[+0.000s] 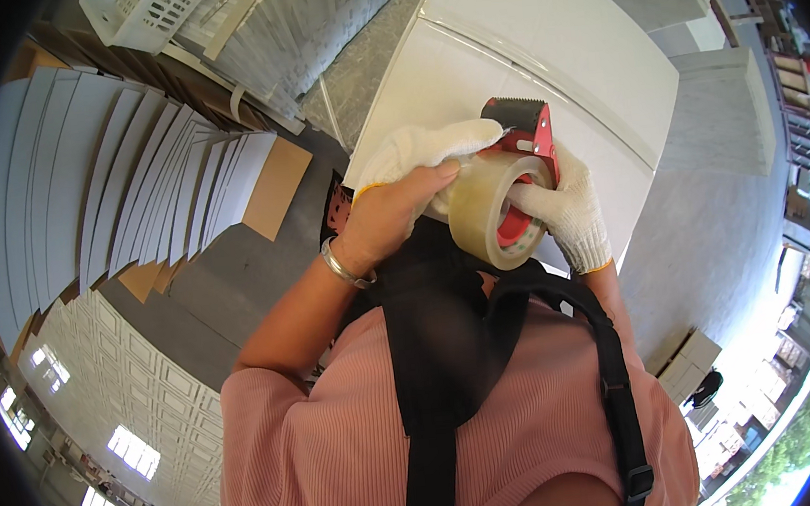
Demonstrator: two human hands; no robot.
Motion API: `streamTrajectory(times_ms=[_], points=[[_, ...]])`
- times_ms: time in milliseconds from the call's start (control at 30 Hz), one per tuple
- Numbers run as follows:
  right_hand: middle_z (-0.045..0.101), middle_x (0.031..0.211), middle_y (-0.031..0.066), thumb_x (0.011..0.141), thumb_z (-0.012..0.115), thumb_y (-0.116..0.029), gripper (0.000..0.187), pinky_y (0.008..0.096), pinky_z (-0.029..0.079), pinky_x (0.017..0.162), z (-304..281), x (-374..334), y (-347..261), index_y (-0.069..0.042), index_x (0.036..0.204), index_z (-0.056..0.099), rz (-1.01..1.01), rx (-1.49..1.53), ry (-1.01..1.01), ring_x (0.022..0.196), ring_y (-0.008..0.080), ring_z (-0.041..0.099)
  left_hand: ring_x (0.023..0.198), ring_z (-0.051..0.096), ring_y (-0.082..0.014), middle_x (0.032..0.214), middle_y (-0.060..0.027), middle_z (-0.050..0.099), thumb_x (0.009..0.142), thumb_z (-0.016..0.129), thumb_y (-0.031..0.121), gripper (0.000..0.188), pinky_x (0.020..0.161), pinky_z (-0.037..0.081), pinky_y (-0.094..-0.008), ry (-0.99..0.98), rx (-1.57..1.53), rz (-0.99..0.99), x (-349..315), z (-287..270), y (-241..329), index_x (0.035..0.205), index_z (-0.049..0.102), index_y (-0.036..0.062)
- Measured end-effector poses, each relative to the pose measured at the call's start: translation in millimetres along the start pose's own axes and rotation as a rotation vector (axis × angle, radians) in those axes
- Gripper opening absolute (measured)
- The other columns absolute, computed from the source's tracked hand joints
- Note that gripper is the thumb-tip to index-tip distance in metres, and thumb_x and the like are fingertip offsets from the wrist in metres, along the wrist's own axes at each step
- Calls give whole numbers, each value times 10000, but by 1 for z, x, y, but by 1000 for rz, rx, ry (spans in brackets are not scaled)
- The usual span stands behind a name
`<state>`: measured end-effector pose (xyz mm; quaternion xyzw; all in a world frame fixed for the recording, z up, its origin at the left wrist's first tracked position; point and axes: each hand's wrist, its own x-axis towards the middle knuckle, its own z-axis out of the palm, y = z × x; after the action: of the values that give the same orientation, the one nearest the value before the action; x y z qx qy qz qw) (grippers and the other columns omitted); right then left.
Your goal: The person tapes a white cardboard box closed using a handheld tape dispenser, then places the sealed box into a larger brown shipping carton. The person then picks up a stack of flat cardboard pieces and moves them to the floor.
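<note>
A red and black tape dispenser [541,127] with a toothed black blade edge is held up in front of my chest. It carries a wide roll of clear packing tape [478,206] on a red core. My right hand [574,204], in a white knit glove, closes on the dispenser, with a finger reaching into the roll's core. My left hand [399,181] is closed at the roll's left side, its bare thumb pressed on the tape. White glove fabric covers its fingers, which reach toward the blade. Behind both hands lies a large white carton [558,23] with a taped seam.
Many flat white and brown cardboard sheets [119,172] stand in a row at the left. A white plastic basket [148,15] sits at the far left above stacked wrapped panels [300,40]. More white boxes [725,109] are at the right. Small cartons [689,363] rest on the floor at lower right.
</note>
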<state>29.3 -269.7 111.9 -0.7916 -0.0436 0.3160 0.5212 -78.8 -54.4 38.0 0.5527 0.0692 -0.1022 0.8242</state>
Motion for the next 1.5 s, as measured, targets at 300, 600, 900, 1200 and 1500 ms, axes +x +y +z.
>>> streamTrajectory(times_ms=[300,600,900,1200,1500], points=[[702,978,69,757,693,-126,495,302,515,869,2,0,1,-9,1236,658,27,0,-10,908,126,617,1168,608,-155,1281,-154,660,943,675,253,556,1003,462,-297,-72,-91,261,12,18,48,1393,557,-52],[691,964,52,758,685,-122,491,301,518,857,2,-3,-8,-12,1235,649,22,-86,-46,898,123,614,1038,645,-183,1149,-88,698,916,761,214,472,913,504,-309,32,410,80,5,20,50,1312,623,-3],[648,1173,62,637,704,-46,740,301,463,996,-13,-13,-14,22,1361,567,109,275,-204,1075,161,586,951,637,-114,1000,-38,714,928,767,301,383,887,509,-276,37,-26,-91,1,17,38,1156,699,1],[645,1140,56,577,731,-33,841,304,456,1001,-16,-22,7,20,1395,540,158,437,-234,1032,160,591,1035,628,-104,1138,-40,717,976,706,331,460,934,491,-242,-125,-33,-276,4,3,49,1272,670,-18],[614,873,36,565,751,22,771,289,498,759,-13,-34,2,19,1310,555,226,490,-176,750,130,564,1038,621,-101,1144,-28,720,979,696,350,469,938,483,-247,-254,29,-169,15,1,77,1265,673,-20]])
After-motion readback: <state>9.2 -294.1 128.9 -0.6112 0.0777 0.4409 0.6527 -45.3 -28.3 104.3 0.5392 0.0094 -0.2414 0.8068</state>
